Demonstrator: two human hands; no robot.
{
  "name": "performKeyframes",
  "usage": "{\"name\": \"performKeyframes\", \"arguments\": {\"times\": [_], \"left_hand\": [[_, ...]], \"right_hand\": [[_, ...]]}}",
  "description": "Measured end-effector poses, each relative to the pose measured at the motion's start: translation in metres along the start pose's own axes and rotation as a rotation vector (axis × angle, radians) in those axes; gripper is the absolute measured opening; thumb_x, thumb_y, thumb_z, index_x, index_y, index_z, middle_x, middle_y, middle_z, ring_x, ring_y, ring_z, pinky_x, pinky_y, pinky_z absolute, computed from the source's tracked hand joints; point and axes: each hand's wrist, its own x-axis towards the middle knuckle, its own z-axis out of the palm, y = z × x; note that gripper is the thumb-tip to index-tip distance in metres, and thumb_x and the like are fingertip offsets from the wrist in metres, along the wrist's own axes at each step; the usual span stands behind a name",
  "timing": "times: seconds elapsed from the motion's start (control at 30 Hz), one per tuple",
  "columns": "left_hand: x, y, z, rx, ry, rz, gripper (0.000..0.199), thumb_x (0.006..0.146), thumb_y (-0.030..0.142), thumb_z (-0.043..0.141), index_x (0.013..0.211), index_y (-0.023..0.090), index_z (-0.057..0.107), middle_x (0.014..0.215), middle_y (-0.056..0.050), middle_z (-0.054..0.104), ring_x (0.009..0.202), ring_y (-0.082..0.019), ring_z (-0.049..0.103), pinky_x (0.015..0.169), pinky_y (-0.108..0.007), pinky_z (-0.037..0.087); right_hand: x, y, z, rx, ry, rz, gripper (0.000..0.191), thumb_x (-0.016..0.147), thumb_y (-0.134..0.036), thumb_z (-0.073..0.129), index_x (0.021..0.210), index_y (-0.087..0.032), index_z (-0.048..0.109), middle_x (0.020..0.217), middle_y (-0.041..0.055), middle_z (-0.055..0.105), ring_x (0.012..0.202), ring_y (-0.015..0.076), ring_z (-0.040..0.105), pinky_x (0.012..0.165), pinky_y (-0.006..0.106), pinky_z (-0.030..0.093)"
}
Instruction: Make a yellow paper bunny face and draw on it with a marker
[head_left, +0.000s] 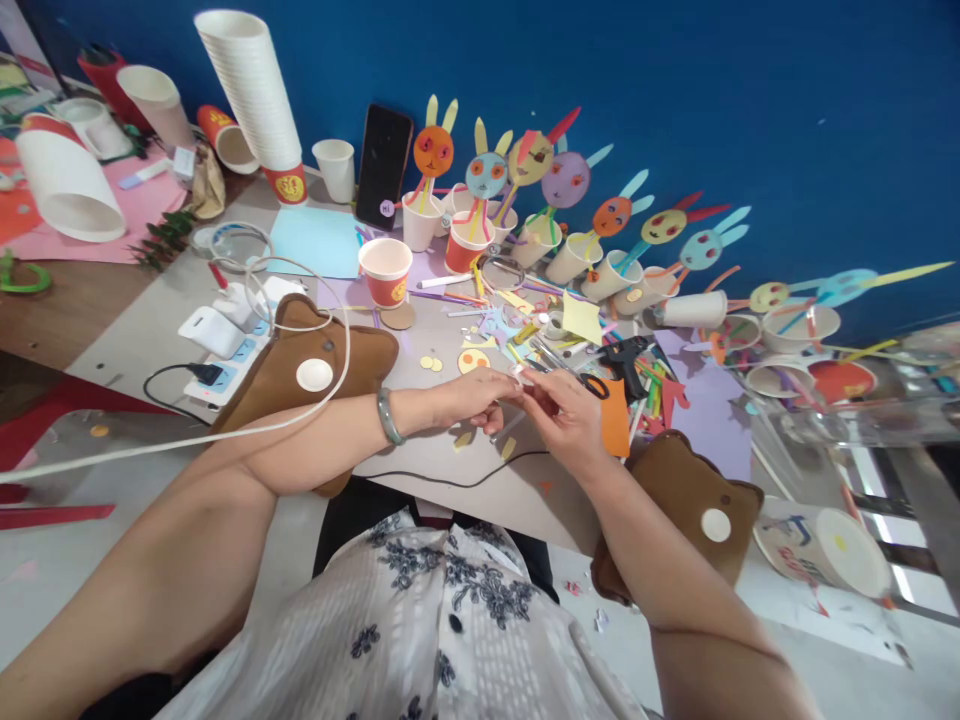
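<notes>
both arms reach forward over the front edge of the bench (pixel 421 458), elbows wide, and the hands meet just in from that edge. the left hand (pixel 472 397) lies back upward, its fore part stretched toward the right, the lower fingers curled under; a bangle (pixel 388 417) rings its wrist. the right hand (pixel 568 412) comes in from the other side, knuckles up, thumb and forefinger drawn together — clamped on a small white bit (pixel 518 371) where the fingertips touch. whether the left fingers pinch it too, i cannot tell.

a yellow face (pixel 473 360) with orange eyes lies just beyond the left hand. to the right are scissors (pixel 595 387) and a black glue gun (pixel 628 366); a black cord (pixel 450 484) runs along the front edge.

toward the back edge, a phone (pixel 383 165) leans on the wall (pixel 495 50), its round sticker (pixel 386 208) reading "hi". the red cup (pixel 385 275) bears a yellow emblem — too small to read. beyond the right edge, a tub (pixel 821 548) carries blurred lettering.
</notes>
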Motion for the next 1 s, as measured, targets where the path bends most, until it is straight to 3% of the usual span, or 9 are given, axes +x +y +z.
{"name": "performKeyframes", "arguments": {"times": [0.2, 0.43, 0.7, 0.83, 0.93, 1.0], "left_hand": [[0.005, -0.003, -0.001, -0.060, -0.039, -0.101, 0.020, 0.096, 0.026, 0.043, 0.081, 0.018, 0.055, 0.047, 0.003, 0.053, 0.038, -0.009, 0.046, 0.039, -0.019, 0.023], [0.007, -0.003, 0.000, -0.133, -0.011, -0.127, 0.032, 0.102, 0.038, 0.043, 0.093, 0.015, 0.063, 0.076, -0.003, 0.072, 0.038, -0.006, 0.046, 0.039, -0.021, 0.022], [0.003, -0.004, -0.002, -0.008, 0.039, -0.080, 0.030, 0.102, 0.025, 0.045, 0.082, 0.014, 0.065, 0.050, 0.003, 0.058, 0.037, -0.005, 0.041, 0.040, -0.019, 0.022], [0.000, -0.002, -0.003, -0.054, 0.109, 0.031, 0.030, 0.091, 0.038, 0.067, 0.072, 0.015, 0.063, 0.046, 0.007, 0.049, 0.040, -0.004, 0.042, 0.041, -0.018, 0.022], [-0.002, -0.001, -0.003, -0.080, 0.160, 0.094, 0.036, 0.081, 0.043, 0.077, 0.065, 0.015, 0.062, 0.046, 0.008, 0.047, 0.041, -0.003, 0.039, 0.042, -0.018, 0.021], [-0.001, -0.002, -0.002, -0.096, 0.174, 0.113, 0.036, 0.078, 0.044, 0.080, 0.064, 0.015, 0.063, 0.044, 0.008, 0.046, 0.040, -0.003, 0.036, 0.042, -0.019, 0.018]], "right_hand": [[-0.004, 0.005, 0.000, 0.028, -0.019, -0.045, 0.019, 0.100, -0.033, 0.060, 0.103, -0.030, 0.079, 0.080, 0.0052, 0.070, 0.071, 0.0201, 0.066, 0.063, 0.035, 0.056], [-0.005, 0.003, 0.000, 0.023, 0.039, -0.047, 0.018, 0.099, -0.030, 0.061, 0.092, -0.028, 0.078, 0.079, 0.0057, 0.074, 0.070, 0.0209, 0.068, 0.066, 0.037, 0.058], [-0.007, 0.004, 0.002, 0.070, 0.109, 0.018, 0.016, 0.093, -0.035, 0.073, 0.080, -0.025, 0.073, 0.064, 0.0011, 0.064, 0.057, 0.0163, 0.057, 0.056, 0.033, 0.051], [-0.005, 0.010, 0.007, 0.077, 0.171, 0.066, 0.024, 0.087, -0.043, 0.079, 0.101, -0.024, 0.075, 0.075, 0.0004, 0.061, 0.056, 0.0134, 0.050, 0.054, 0.031, 0.048], [-0.005, 0.014, 0.009, 0.041, 0.138, 0.037, 0.039, 0.088, -0.044, 0.079, 0.121, -0.024, 0.073, 0.089, 0.0034, 0.064, 0.057, 0.0121, 0.049, 0.055, 0.032, 0.050], [-0.006, 0.015, 0.010, 0.010, 0.128, -0.012, 0.038, 0.090, -0.041, 0.077, 0.124, -0.025, 0.073, 0.093, 0.0053, 0.065, 0.061, 0.0132, 0.051, 0.056, 0.032, 0.051]]}}
